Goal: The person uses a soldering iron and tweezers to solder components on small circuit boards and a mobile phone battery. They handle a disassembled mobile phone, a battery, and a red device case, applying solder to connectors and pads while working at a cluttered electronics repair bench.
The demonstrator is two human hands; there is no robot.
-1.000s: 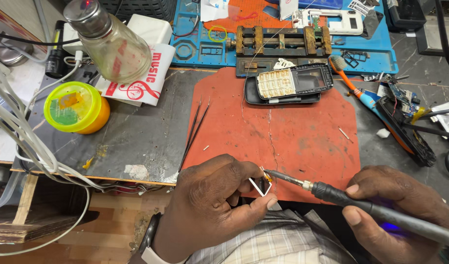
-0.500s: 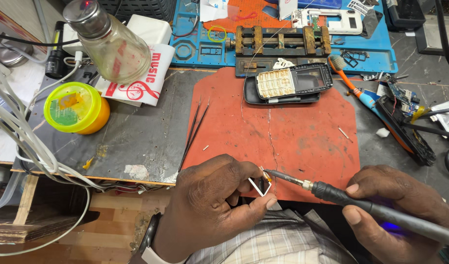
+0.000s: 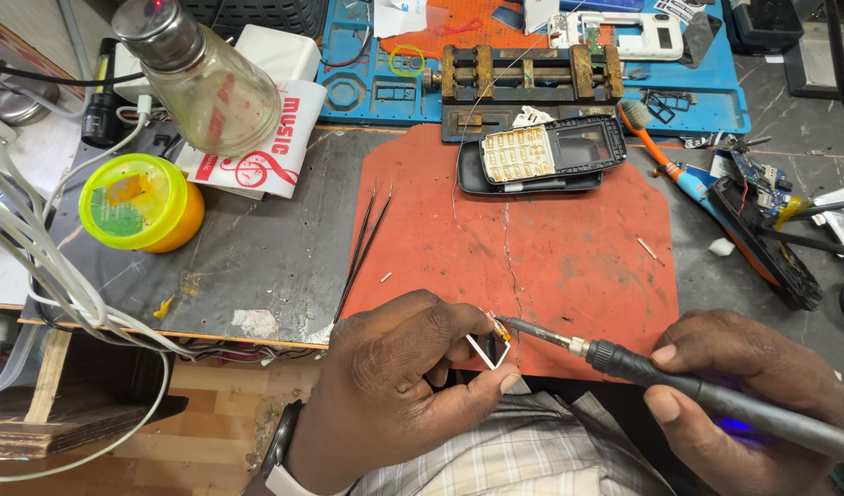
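left hand (image 3: 399,381): grip clamped on a small white-framed part (image 3: 489,350), held at the near edge of the red mat (image 3: 569,266)
right hand (image 3: 748,386): grip wrapped around a dark soldering iron (image 3: 707,395), tip touching the part
tweezers (image 3: 362,248): black, lying on the tabletop (image 3: 247,266) at the mat's left edge
phone shell (image 3: 541,154): at the mat's far edge, in front of a blue tray (image 3: 716,92)
yellow tub (image 3: 142,202): far left, near a glass bottle (image 3: 202,78)
toothbrush (image 3: 661,152): orange, right of the phone shell
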